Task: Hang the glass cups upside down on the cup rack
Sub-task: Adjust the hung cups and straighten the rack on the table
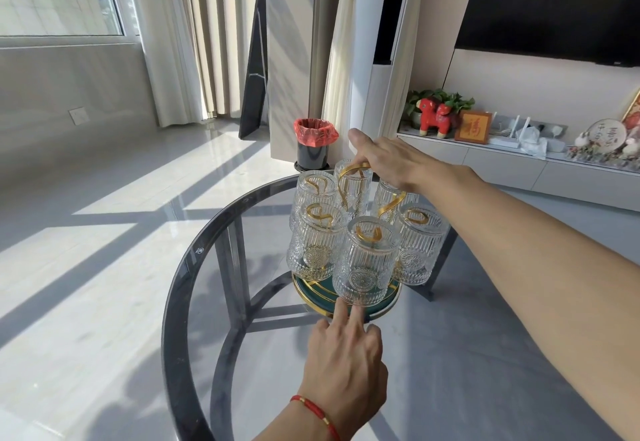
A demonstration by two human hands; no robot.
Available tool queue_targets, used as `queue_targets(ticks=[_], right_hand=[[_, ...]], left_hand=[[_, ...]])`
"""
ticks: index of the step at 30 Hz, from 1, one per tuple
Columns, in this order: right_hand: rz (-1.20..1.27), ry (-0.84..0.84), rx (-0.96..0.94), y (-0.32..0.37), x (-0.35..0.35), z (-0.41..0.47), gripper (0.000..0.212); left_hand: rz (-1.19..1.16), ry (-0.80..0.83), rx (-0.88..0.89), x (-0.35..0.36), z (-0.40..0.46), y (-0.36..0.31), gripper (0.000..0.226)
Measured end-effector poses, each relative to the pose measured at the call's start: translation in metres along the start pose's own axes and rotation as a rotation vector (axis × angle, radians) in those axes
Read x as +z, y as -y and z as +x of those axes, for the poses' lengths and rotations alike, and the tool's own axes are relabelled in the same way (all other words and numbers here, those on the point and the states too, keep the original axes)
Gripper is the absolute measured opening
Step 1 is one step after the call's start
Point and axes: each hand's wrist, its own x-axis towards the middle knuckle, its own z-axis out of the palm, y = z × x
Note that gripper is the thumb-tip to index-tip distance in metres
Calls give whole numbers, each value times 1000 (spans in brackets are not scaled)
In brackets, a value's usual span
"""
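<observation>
- Six ribbed glass cups (367,260) hang upside down on the gold arms of the cup rack (389,207), which stands on a round green base with a gold rim (313,293) at the far edge of the round glass tabletop (180,288).
- No cup is left standing loose on the tabletop, and I can see no empty arm, so the hanging looks finished or very nearly so; what may remain is only settling the cups and letting go.
- The right hand (391,160) reaches over the top of the rack at the far side. Its fingers are spread and loosely curled down around the gold loop handle at the top, beside the rearmost cup; whether they actually grip the loop or only rest on it I cannot tell.
- The left hand (346,364) is at the near side of the base. Two fingers (353,316) are stretched forward and touch the rim of the nearest cup, just above the base edge; the others are curled back. It holds nothing, only steadying or nudging that cup.
</observation>
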Motion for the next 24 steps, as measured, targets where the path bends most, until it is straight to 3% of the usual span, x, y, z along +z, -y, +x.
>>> queue_targets(ticks=[24], right_hand=[[88, 95, 111, 8, -1, -2, 91]], left_hand=[[8, 4, 5, -1, 1, 0, 10]])
